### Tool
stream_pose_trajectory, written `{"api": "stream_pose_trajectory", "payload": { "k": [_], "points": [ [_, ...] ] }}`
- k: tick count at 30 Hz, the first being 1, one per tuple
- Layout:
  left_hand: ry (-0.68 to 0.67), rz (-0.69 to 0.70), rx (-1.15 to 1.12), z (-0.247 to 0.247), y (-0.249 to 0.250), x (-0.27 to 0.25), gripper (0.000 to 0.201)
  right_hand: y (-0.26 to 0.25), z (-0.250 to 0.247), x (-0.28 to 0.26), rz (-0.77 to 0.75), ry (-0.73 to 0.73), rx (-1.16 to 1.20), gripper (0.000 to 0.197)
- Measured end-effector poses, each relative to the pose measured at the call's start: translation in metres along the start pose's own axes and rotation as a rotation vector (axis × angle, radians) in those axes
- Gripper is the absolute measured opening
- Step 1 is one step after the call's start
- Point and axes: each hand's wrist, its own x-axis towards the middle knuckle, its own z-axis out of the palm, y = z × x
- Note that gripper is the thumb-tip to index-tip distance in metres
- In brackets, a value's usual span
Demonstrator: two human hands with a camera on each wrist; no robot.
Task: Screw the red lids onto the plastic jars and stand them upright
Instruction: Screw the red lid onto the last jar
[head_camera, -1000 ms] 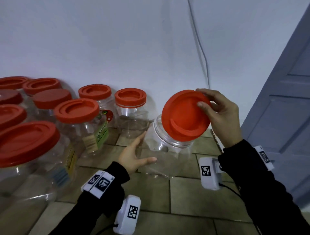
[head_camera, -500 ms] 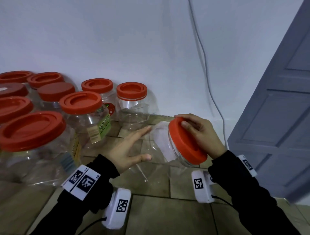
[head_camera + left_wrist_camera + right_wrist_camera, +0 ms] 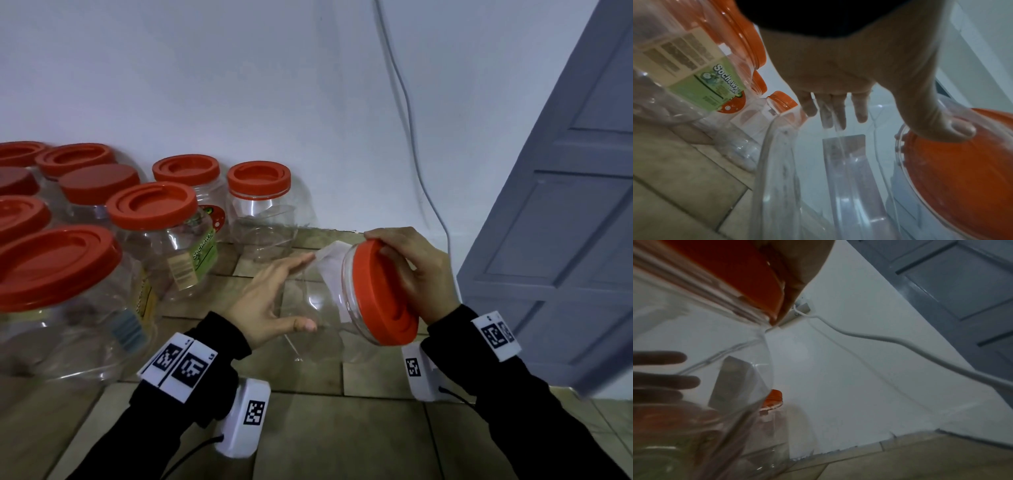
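Observation:
A clear plastic jar (image 3: 322, 308) is held tilted on its side just above the tiled floor, its mouth towards the right. A red lid (image 3: 380, 298) sits on that mouth. My right hand (image 3: 394, 253) grips the lid's rim with curled fingers and thumb. My left hand (image 3: 287, 294) lies flat against the jar's far side, fingers straight and thumb pressed on the wall. In the left wrist view the thumb rests on the jar (image 3: 818, 178) next to the lid (image 3: 962, 170). The right wrist view shows the lid's edge (image 3: 731, 272) and, through the jar (image 3: 748, 386), the left fingers (image 3: 663, 381).
Several closed red-lidded jars (image 3: 154, 212) stand upright at the left by the white wall; the nearest one (image 3: 260, 212) is just behind my left hand. A white cable (image 3: 407, 120) runs down the wall. A grey door (image 3: 565, 240) is on the right. Bare tiles (image 3: 342, 428) lie in front.
The lid, held angled over the jar's mouth a second ago, now sits on it. Jar and both hands have come down and the jar has tipped further onto its side.

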Motion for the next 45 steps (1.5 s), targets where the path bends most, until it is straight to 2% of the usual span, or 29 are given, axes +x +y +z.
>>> {"api": "stream_pose_trajectory", "payload": {
  "k": [3,7,11,15,17,18,20,23,25,28,34,40,42,45],
  "points": [
    [-0.019,0.017,0.023,0.002,0.004,0.005,0.088,0.003,-0.003,0.000,-0.169,-0.028,-0.115,0.033],
    [0.008,-0.002,0.007,0.004,0.003,0.009,0.088,0.005,-0.005,0.002,-0.057,-0.036,-0.082,0.030],
    [0.000,0.014,0.015,0.004,0.005,0.007,0.088,0.005,-0.005,-0.001,-0.033,-0.053,-0.120,0.024],
    [0.044,-0.035,-0.032,0.002,0.000,0.005,0.089,0.007,-0.013,0.007,0.307,-0.246,-0.208,0.020],
    [0.060,-0.053,-0.063,0.001,-0.003,0.003,0.085,0.009,-0.017,0.008,0.423,-0.312,-0.211,0.021],
    [0.063,-0.054,-0.068,0.002,-0.005,0.003,0.085,0.011,-0.020,0.008,0.459,-0.345,-0.165,0.024],
    [0.066,-0.058,-0.055,0.002,-0.008,0.005,0.090,0.011,-0.027,0.011,0.504,-0.468,-0.036,0.048],
    [0.071,-0.077,-0.039,0.002,-0.009,0.007,0.101,0.005,-0.041,0.019,0.455,-0.701,0.089,0.081],
    [0.047,-0.060,-0.030,0.002,-0.007,0.008,0.098,0.001,-0.050,0.027,0.488,-0.827,0.186,0.094],
    [0.005,-0.024,0.032,0.004,0.001,0.009,0.094,-0.001,-0.058,0.033,0.485,-0.971,0.123,0.107],
    [0.004,-0.005,0.078,0.007,0.003,0.012,0.092,-0.009,-0.061,0.023,0.541,-0.953,0.136,0.116],
    [0.053,0.024,0.167,0.009,0.004,0.015,0.096,-0.008,-0.055,0.010,0.569,-0.907,-0.113,0.124],
    [0.067,0.036,0.198,0.011,0.005,0.015,0.096,-0.009,-0.051,0.004,0.600,-0.865,-0.097,0.125],
    [0.079,0.038,0.216,0.014,0.006,0.016,0.097,-0.009,-0.044,-0.003,0.548,-0.770,-0.065,0.125]
  ]
}}
